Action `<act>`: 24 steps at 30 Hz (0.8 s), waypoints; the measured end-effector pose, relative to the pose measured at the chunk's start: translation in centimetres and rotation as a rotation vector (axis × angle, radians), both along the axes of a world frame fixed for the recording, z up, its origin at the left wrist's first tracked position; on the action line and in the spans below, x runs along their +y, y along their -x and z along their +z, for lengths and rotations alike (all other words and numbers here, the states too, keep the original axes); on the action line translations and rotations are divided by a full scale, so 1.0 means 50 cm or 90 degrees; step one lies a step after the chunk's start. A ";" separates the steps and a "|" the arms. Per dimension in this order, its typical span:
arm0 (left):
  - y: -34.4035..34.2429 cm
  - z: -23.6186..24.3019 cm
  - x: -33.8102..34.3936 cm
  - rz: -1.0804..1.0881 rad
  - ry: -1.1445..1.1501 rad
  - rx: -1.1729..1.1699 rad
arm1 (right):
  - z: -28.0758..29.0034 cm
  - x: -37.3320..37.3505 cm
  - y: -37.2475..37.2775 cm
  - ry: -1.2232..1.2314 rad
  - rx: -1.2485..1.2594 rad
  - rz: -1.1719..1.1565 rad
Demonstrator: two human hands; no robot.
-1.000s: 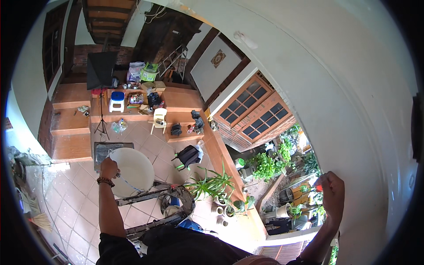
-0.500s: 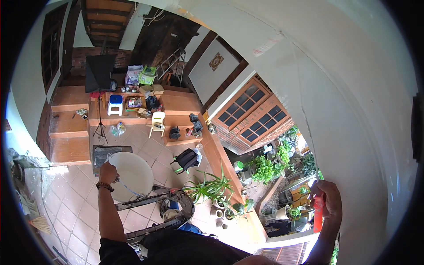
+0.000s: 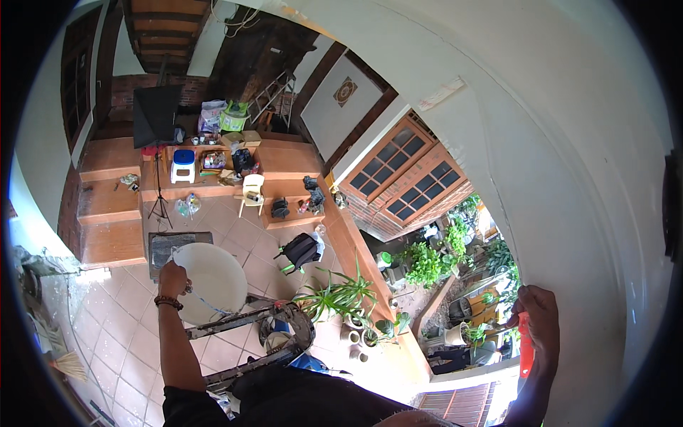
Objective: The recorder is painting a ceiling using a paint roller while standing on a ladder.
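Note:
My left hand [image 3: 172, 279], with a beaded bracelet at the wrist, is closed on a large white bucket [image 3: 213, 274] at its left edge. Whether the fingers grip the rim or the thin wire handle, I cannot tell. The bucket's pale inside faces up, and the wire hangs across it. On the far right, my right hand [image 3: 538, 317] is wrapped around a red-handled tool [image 3: 526, 345], close to the white wall surface [image 3: 583, 285]. The handle points down along the wrist; the tool's working end cannot be made out.
A stained ladder frame [image 3: 302, 327] stands close before my body, beside the bucket. Below are a tiled floor [image 3: 135, 334], a backpack [image 3: 300, 250], potted plants [image 3: 341, 299] and a small chair [image 3: 252, 192]. A light stand [image 3: 159, 178] rises near the orange steps [image 3: 110, 196].
My right hand has shifted slightly right and turned a little, with the red-handled tool still in it. My left hand and the bucket stay nearly in place. The view has tilted slightly.

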State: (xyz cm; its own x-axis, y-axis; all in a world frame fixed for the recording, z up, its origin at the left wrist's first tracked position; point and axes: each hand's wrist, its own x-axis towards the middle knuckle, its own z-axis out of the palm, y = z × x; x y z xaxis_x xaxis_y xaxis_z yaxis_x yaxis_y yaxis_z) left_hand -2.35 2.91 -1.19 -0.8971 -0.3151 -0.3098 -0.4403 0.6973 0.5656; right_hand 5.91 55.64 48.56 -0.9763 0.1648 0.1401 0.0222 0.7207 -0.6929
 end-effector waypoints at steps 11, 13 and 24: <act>-0.010 -0.005 -0.008 -0.087 0.072 0.022 | 0.008 -0.014 -0.050 -0.316 0.143 -0.095; -0.008 -0.024 -0.014 -0.099 0.055 0.054 | 0.020 -0.027 -0.053 -0.424 0.167 -0.116; -0.001 -0.027 0.003 0.140 -0.257 0.084 | 0.018 -0.071 -0.033 -0.642 0.224 -0.150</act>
State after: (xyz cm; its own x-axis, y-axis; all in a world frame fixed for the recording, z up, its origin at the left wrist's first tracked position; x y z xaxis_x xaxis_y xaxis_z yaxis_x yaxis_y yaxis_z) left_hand -2.30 3.08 -2.53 -0.8626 -0.3793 -0.3348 -0.4591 0.3090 0.8329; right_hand 7.54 52.08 49.47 -0.8143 -0.0046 0.5805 0.1509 0.9639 0.2194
